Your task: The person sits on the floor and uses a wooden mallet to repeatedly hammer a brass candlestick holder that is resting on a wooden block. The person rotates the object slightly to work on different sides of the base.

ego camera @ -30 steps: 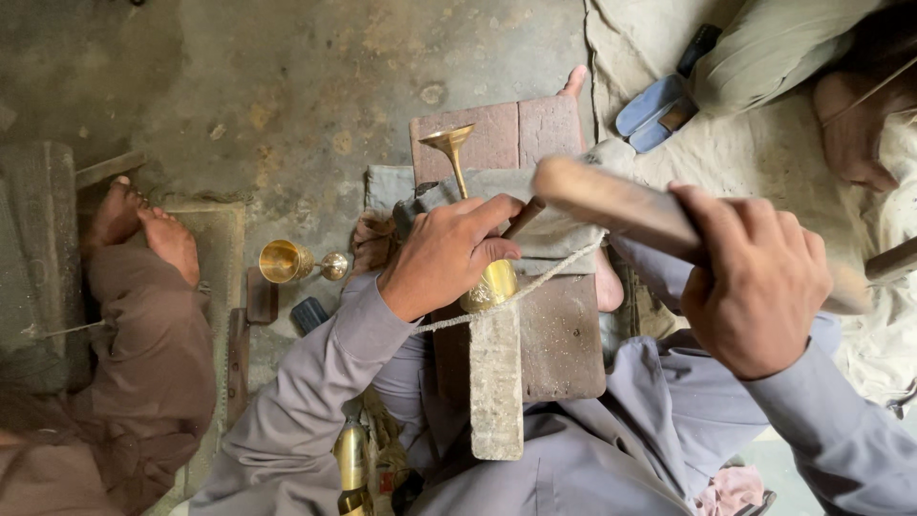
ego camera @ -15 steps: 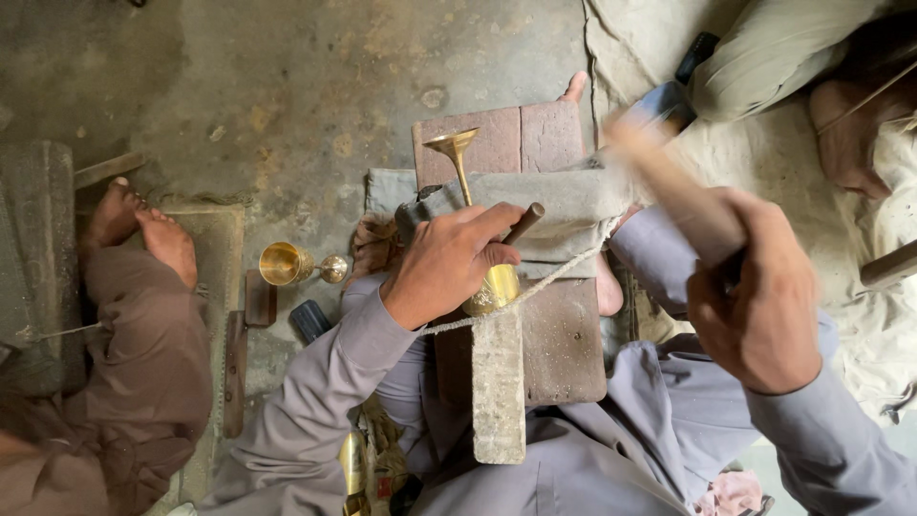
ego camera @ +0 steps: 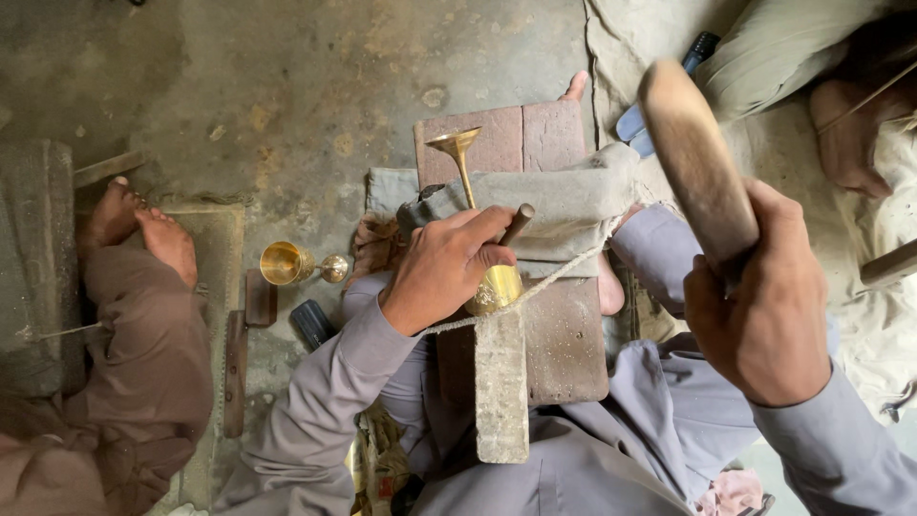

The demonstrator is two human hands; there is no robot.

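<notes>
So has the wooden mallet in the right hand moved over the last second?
Yes. The wooden mallet in the right hand swung from lying across the brick slab to raised up, right of it.

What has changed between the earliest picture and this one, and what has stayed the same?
The right hand has swung the wooden mallet from lying across the work to raised upright. The left hand still holds the punch on the brass goblet. The second goblet has not moved.
</notes>
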